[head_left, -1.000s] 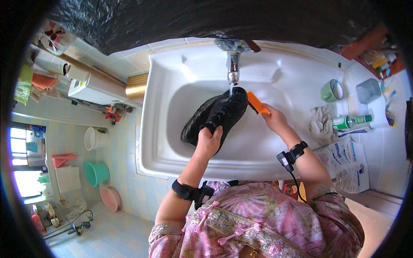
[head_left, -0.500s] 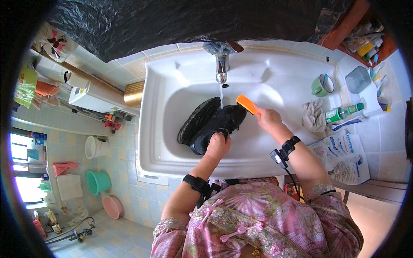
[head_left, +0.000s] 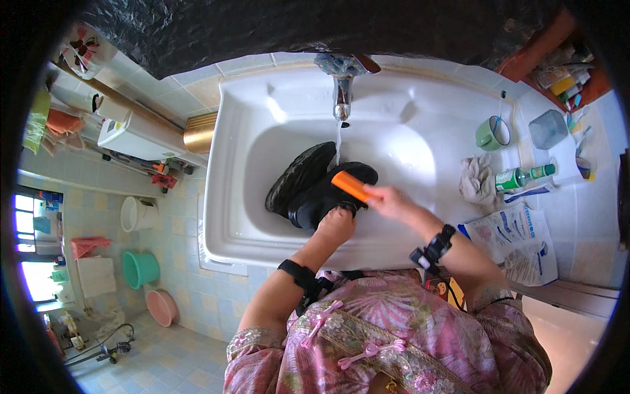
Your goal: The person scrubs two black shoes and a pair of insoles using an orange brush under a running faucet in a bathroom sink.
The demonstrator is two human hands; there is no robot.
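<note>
My left hand (head_left: 336, 224) is closed on the near edge of a black shoe (head_left: 312, 207) lying in the white sink (head_left: 231, 217). A second black shoe (head_left: 298, 176) leans against it on the left. An orange-backed brush (head_left: 350, 186) is gripped in my right hand (head_left: 391, 201), over the held shoe and partly covering it. Its bristles are hidden underneath. From the metal faucet (head_left: 342, 98), a thin stream of water (head_left: 338, 146) falls beside the shoes.
Along the sink's right side are a green mug (head_left: 485, 135), a crumpled grey cloth (head_left: 474, 178), a green bottle (head_left: 513, 178) and a printed plastic bag (head_left: 508, 240). Green (head_left: 141, 270) and pink (head_left: 161, 307) buckets stand at lower left. Black plastic sheeting (head_left: 295, 26) hangs above the faucet.
My right hand has swung left with the brush, from beside the shoe's far end to over the shoe. My left hand keeps its grip. The whole view has shifted slightly.
</note>
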